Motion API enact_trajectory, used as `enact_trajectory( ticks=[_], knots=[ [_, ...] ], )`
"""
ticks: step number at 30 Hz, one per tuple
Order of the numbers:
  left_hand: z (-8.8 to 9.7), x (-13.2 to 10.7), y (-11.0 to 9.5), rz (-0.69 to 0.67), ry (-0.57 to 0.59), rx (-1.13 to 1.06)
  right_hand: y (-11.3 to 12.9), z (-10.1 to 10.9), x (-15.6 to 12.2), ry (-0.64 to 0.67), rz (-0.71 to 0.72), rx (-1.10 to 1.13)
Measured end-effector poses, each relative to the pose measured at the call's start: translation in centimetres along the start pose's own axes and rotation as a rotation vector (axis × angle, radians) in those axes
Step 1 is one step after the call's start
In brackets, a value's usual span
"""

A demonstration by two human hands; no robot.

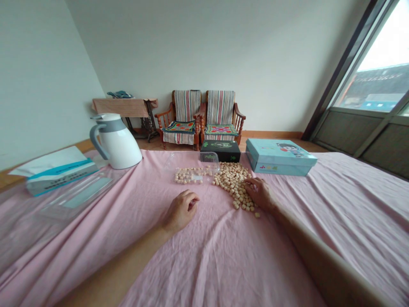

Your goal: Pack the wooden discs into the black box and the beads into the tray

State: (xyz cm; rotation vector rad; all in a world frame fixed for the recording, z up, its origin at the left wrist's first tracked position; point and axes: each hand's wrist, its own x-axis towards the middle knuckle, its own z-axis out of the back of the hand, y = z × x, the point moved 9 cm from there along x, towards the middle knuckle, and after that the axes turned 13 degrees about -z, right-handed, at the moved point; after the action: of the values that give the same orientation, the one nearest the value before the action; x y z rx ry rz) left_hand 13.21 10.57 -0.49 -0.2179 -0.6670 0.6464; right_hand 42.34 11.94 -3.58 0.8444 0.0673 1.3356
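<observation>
In the head view, the bench (207,260) is draped in pink cloth, its far edge running behind the boxes and the jug, with floor beyond. The widest open room is the near middle, between the two forearms, where the cloth is creased but bare. Another open stretch lies at the right, past the right forearm.

The pile of small pale pieces (232,179) sits loose toward the far middle, with one stray piece (257,215) at its near end. The right hand (260,193) is at the pile's right side, fingers bent against the pieces; whether it grips any cannot be told. The left hand (182,207) is loosely curled low over the cloth, left of the pile; its palm is hidden.

Just left of the pile is a clear plastic container (188,159) with more pieces inside. Behind the pile a black box (228,151) blocks the far side, and a light-blue box (277,165) bounds the right hand's far side. At the left, a white jug (123,147), a tissue pack (65,175) and a flat clear plastic lid (87,194) crowd the bench. Two armchairs (188,105) stand beyond.
</observation>
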Motion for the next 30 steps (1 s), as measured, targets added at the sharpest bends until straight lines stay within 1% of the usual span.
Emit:
enact_trajectory(
  ticks=[3, 6, 12, 14, 16, 17, 19, 21, 24, 27, 30],
  knots=[
    [0.1, 0.0, -0.3, 0.003, 0.021, 0.004, 0.2, 0.1, 0.1, 0.054, -0.001, 0.035],
    [0.1, 0.0, -0.4, -0.001, 0.041, -0.003, 0.0, 0.0, 0.1, 0.111, -0.041, 0.096],
    [-0.1, -0.3, -0.2, -0.013, 0.041, -0.026, -0.6, 0.2, 0.0, 0.124, -0.12, 0.19],
    [-0.2, -0.3, -0.2, -0.021, 0.041, -0.028, -0.5, 1.0, 0.3, 0.09, -0.137, 0.216],
    [-0.1, -0.3, -0.3, -0.026, 0.042, -0.031, -0.1, 2.2, 0.5, 0.056, -0.146, 0.232],
    [-0.1, -0.3, -0.3, -0.026, 0.043, -0.033, 0.3, 2.8, 0.7, 0.056, -0.146, 0.234],
    [0.0, -0.3, -0.4, -0.027, 0.046, -0.038, 1.5, 3.6, 0.6, 0.118, -0.133, 0.205],
    [0.0, -0.3, -0.4, -0.028, 0.054, -0.042, 2.9, 3.8, -0.2, 0.251, -0.113, 0.104],
    [-0.1, -0.3, -0.4, -0.036, 0.055, -0.042, 4.3, 3.7, -2.6, 0.423, -0.083, -0.124],
    [-0.1, -0.4, -0.4, -0.046, 0.054, -0.041, 5.3, 3.7, -5.5, 0.499, -0.027, -0.244],
    [-0.1, -0.3, -0.4, -0.044, 0.065, -0.036, 5.7, 3.5, -7.4, 0.498, 0.003, -0.249]
  ],
)
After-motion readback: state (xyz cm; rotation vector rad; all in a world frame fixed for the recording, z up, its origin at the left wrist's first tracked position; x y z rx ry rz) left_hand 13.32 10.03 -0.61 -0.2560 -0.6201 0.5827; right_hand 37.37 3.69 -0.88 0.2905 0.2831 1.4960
